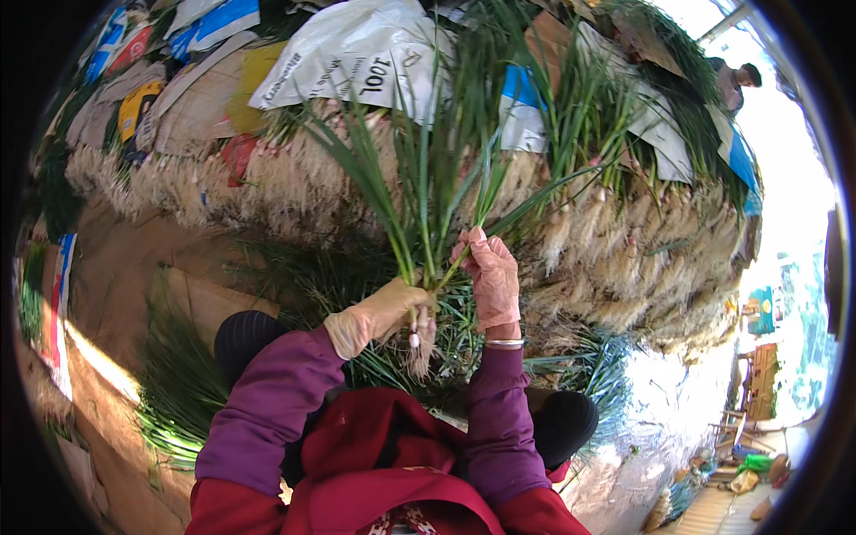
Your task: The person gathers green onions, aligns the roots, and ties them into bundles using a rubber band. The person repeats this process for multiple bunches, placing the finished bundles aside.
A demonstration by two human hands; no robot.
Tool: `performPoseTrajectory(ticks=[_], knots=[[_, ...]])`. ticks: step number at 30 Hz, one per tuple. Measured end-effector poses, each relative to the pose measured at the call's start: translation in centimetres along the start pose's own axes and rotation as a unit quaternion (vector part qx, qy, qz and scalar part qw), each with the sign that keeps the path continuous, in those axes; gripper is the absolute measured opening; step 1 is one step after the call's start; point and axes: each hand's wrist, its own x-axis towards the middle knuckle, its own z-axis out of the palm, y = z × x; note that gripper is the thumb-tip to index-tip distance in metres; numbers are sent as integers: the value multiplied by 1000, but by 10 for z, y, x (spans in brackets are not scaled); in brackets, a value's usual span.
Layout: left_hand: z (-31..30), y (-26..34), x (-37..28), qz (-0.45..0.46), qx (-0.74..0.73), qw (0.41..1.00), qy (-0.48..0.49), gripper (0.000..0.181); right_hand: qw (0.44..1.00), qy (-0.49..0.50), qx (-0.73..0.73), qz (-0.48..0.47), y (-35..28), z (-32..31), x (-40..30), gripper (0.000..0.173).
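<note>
My left hand (pixel 384 311), in a pale yellowish glove, is closed round the lower stems of a small bunch of green onions (pixel 424 200). Their white bulbs and pale roots (pixel 420 351) hang just under the fist, and the long green leaves fan out upward, away from me. To the right of the bunch, my right hand (pixel 490 267), in a pink glove, pinches green leaves between thumb and fingers. These leaves rise above its fingertips. Whether they all belong to the bunch in my left hand, I cannot tell.
A long heap of green onions (pixel 615 241) with roots facing me stretches across, partly under plastic sacks (pixel 374 53). Loose green leaves (pixel 374 361) litter the ground between my knees. More leaves (pixel 180 374) lie by my left knee. A person (pixel 732 83) is at the far upper right.
</note>
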Motion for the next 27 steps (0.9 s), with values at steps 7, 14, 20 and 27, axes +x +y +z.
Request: performPoseTrajectory(ticks=[7,14,20,27], knots=[[16,14,-10,-7,-24,999,-45,28,987,142,5,-68,-22,-38,-26,24],[12,6,-4,0,-13,1000,-3,23,982,160,-61,-81,-43,-32,-41,30],[9,-1,1,20,111,990,89,18,977,168,-128,-28,-34,-23,-28,26],[3,-5,-2,10,41,999,-2,22,981,129,-143,15,-9,15,-25,32]])
